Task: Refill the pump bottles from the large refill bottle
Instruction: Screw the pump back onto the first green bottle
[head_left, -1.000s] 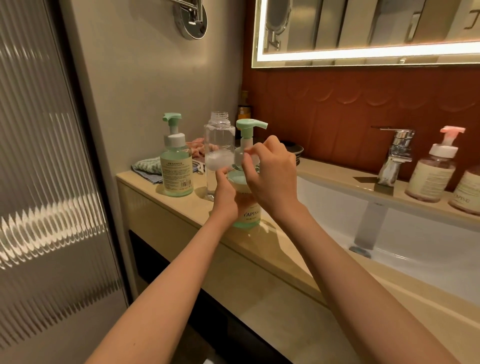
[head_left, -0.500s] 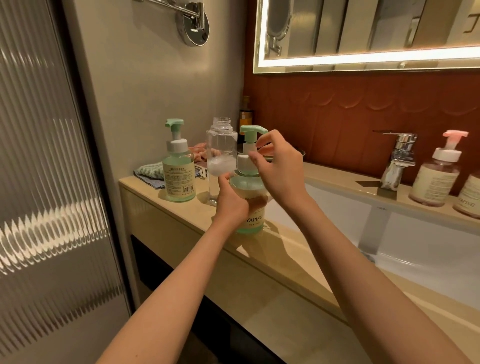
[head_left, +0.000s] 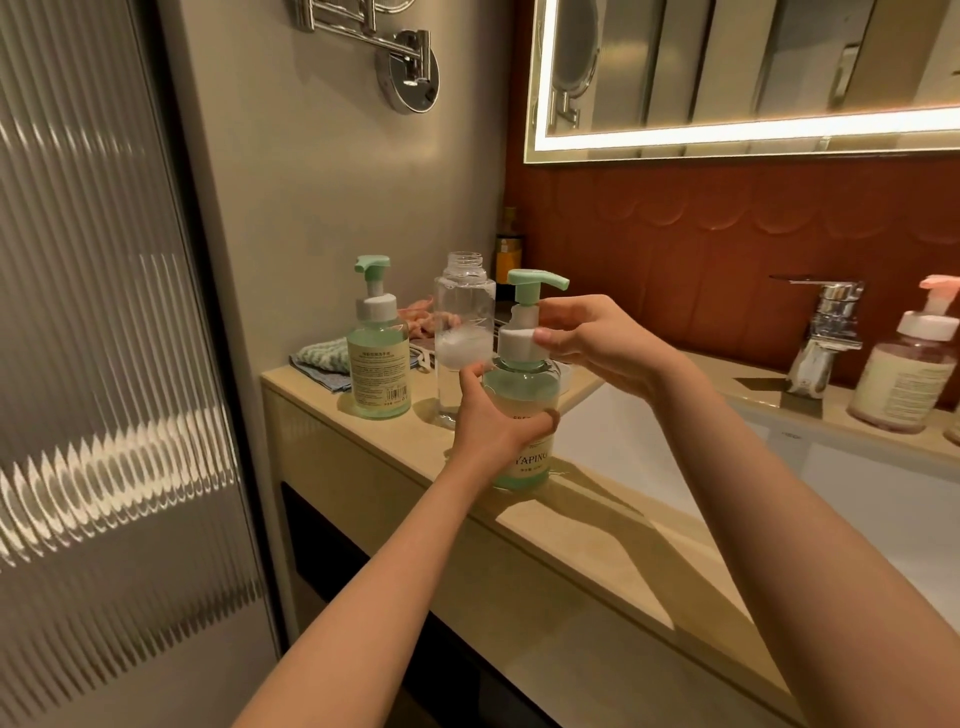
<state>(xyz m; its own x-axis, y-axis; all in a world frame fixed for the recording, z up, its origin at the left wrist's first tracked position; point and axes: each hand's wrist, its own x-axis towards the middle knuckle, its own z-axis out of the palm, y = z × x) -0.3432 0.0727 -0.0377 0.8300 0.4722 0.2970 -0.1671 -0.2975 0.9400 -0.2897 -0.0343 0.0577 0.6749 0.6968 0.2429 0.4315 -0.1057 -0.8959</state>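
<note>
A green pump bottle (head_left: 524, 384) stands upright on the beige counter (head_left: 519, 525) near its front edge. My left hand (head_left: 493, 421) grips its body from the left. My right hand (head_left: 592, 338) pinches the white collar under the green pump head. Just behind stands a clear refill bottle (head_left: 464, 332), uncapped, with a little foamy liquid inside. A second green pump bottle (head_left: 378, 353) stands further left, untouched.
A folded cloth (head_left: 322, 358) lies in the counter's left back corner. The white sink basin (head_left: 779, 493) opens to the right, with a chrome tap (head_left: 821, 338) and a pink pump bottle (head_left: 904, 374) behind it. A ribbed glass door (head_left: 104, 364) stands at left.
My right hand has shifted from over the pump head to the white collar, now pinching it from the right. The bottle stays in place in my left hand.
</note>
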